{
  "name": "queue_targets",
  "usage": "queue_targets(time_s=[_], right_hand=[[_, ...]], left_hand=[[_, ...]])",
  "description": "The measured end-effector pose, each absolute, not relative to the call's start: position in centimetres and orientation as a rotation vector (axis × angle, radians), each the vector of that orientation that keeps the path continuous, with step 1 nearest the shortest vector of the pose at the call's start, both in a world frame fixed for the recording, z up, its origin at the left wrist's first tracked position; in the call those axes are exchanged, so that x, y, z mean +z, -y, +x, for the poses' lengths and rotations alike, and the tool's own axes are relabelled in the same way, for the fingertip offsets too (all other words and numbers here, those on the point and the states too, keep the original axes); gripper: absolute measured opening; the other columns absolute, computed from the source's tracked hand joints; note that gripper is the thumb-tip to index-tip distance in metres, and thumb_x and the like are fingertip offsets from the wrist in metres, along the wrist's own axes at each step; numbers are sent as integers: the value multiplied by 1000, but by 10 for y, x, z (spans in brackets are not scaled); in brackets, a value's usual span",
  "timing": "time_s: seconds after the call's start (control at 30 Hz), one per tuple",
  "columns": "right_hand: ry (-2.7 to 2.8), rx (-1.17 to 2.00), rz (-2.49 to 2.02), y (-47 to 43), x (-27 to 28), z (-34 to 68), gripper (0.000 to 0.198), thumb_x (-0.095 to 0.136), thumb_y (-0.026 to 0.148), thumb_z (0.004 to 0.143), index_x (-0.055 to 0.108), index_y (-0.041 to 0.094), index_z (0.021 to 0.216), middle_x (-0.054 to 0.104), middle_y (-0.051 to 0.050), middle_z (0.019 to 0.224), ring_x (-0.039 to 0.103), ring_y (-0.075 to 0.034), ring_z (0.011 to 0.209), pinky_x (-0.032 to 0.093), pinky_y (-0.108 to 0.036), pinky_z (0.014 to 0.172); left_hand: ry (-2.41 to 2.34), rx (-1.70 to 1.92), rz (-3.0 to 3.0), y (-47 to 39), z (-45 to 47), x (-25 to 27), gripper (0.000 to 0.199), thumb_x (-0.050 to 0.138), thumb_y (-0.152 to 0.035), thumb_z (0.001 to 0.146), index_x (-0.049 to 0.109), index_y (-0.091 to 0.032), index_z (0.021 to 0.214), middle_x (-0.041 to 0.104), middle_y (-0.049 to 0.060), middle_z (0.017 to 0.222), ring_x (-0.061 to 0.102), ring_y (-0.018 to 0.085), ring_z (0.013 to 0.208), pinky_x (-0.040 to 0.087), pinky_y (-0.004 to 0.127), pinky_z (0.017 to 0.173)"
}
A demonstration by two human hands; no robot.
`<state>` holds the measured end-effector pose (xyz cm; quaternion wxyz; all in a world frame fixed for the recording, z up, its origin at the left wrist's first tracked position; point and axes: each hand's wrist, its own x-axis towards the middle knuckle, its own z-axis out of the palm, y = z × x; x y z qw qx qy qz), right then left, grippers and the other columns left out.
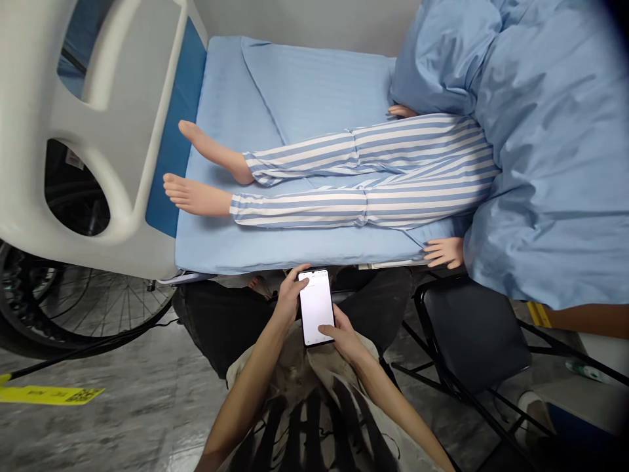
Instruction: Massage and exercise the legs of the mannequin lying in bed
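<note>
A smartphone [316, 308] with a bright, mostly white screen is held upright above my lap. My left hand [289, 295] grips its left edge near the top, thumb over the screen. My right hand [344, 333] holds the lower right edge, with its thumb on the lower part of the screen. The screen's text is too small to read. Beyond the phone, a mannequin-like figure [422, 196] in blue-and-white striped trousers lies on the bed [304, 65]. Its feet are bare, and a blue quilt [555, 157] covers its upper part.
A white and blue bed end board [147, 85] stands at the left, with a wheelchair wheel [132, 295] below it. To my right is a black folding chair [472, 328]. A yellow tag [49, 394] hangs at the lower left over the grey floor [147, 419].
</note>
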<state>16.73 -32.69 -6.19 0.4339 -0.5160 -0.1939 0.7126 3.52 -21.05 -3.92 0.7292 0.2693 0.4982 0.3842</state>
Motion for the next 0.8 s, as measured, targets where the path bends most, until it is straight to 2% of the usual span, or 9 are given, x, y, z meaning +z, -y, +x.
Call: queue_targets(time_s=[0.23,0.37,0.67,0.8], right_hand=[[471,1774,-1276,327,-61,167,62,71,24,73,57,30,133,63,0,132,59,-23,120,47,-39,104],[473,1772,-1298,326,-58,167,60,70,25,73,58,30,132,62,0,133,57,-24,122,46,-39,106],[466,1773,-1295,327,-59,167,57,71,25,74,60,29,129,63,-1,130,58,-23,118,47,-37,102],[483,1766,-1296,326,-58,167,56,71,24,73,60,27,128,65,-2,127,59,-23,116,47,-35,100]], left_hand=[[-1092,781,619,212,35,-37,66,78,-34,68,57,-17,128,66,1,76,57,14,59,44,25,58],[-1097,811,624,212,35,-37,58,75,-37,71,61,-18,124,66,1,76,57,14,60,42,24,58],[-1131,862,598,212,36,-44,46,71,-34,74,67,-19,117,67,3,93,56,13,69,43,23,62],[-1129,873,568,211,37,-41,44,70,-33,73,68,-18,114,67,3,90,55,12,69,42,22,63]])
